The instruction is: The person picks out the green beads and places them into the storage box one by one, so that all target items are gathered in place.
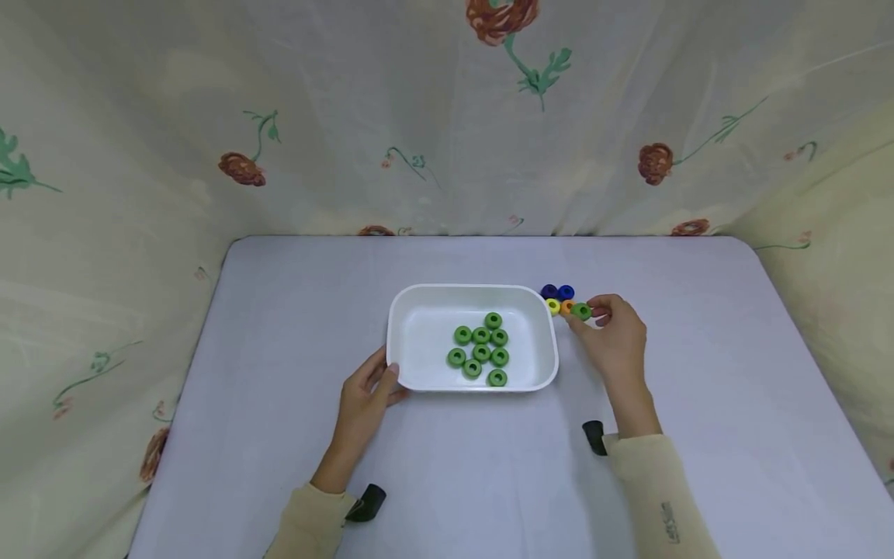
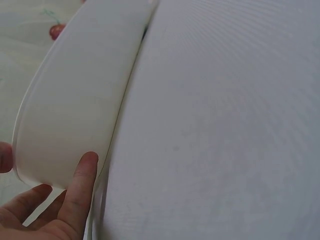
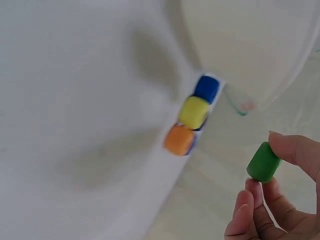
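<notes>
A white tray [image 1: 422, 334] with rounded corners stands mid-table, several green beads [image 1: 481, 352] lying loose inside it. My left hand [image 1: 365, 400] holds its near left corner, thumb at the rim and fingers against the outer wall [image 2: 75, 110]. To the right of the tray, my right hand [image 1: 618, 334] pinches one green bead [image 3: 264, 162] between thumb and fingertips, above the table. Close by on the table are an orange bead [image 3: 179, 140], a yellow bead [image 3: 194, 112] and two dark blue beads [image 1: 558, 292], beside the tray's right wall.
A white cloth covers the table [image 1: 293, 310], whose far edge meets a hanging curtain [image 1: 335, 93] with flower prints. Black straps [image 1: 367, 503] stick out by both sleeves.
</notes>
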`<move>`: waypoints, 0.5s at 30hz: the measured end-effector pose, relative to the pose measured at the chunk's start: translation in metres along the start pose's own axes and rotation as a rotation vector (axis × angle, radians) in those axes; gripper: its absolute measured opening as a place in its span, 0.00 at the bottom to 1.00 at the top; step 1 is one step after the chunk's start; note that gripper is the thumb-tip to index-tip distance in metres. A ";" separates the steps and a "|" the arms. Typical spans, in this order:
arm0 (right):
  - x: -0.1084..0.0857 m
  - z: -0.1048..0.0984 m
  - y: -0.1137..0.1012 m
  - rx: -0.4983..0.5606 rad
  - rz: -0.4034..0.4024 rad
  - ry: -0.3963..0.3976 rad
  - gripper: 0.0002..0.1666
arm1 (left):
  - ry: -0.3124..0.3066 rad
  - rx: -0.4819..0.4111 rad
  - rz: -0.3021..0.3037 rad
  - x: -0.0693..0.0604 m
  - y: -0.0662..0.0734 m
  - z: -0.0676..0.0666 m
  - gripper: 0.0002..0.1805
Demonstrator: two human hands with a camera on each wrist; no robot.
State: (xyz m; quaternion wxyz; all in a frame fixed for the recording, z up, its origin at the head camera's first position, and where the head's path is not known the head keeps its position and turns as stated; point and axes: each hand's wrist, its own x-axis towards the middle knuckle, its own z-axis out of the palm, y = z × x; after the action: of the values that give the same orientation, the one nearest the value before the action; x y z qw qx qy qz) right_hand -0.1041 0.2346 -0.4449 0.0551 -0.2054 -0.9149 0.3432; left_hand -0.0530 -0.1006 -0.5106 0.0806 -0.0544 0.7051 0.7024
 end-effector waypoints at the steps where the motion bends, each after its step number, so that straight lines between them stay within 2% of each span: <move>1: -0.003 0.000 -0.005 -0.001 -0.030 0.017 0.25 | -0.003 -0.002 0.004 0.000 0.000 0.000 0.27; 4: -0.012 0.002 -0.020 0.011 -0.127 0.061 0.23 | -0.011 -0.006 0.007 0.000 -0.001 -0.001 0.27; 7: -0.020 0.007 -0.033 0.036 -0.224 0.060 0.21 | -0.012 -0.010 0.011 0.001 -0.003 -0.001 0.27; 10: -0.028 0.015 -0.044 0.042 -0.298 0.004 0.21 | -0.012 -0.010 0.021 0.001 -0.003 -0.001 0.27; 15: -0.041 0.037 -0.057 0.015 -0.360 -0.122 0.20 | -0.004 -0.007 0.004 0.001 -0.002 -0.001 0.27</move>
State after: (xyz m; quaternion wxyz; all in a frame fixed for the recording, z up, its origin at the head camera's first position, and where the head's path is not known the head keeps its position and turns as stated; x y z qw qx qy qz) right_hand -0.0951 0.1562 -0.4339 0.0617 -0.0169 -0.9359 0.3464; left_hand -0.0532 -0.1016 -0.5127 0.0803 -0.0520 0.7027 0.7051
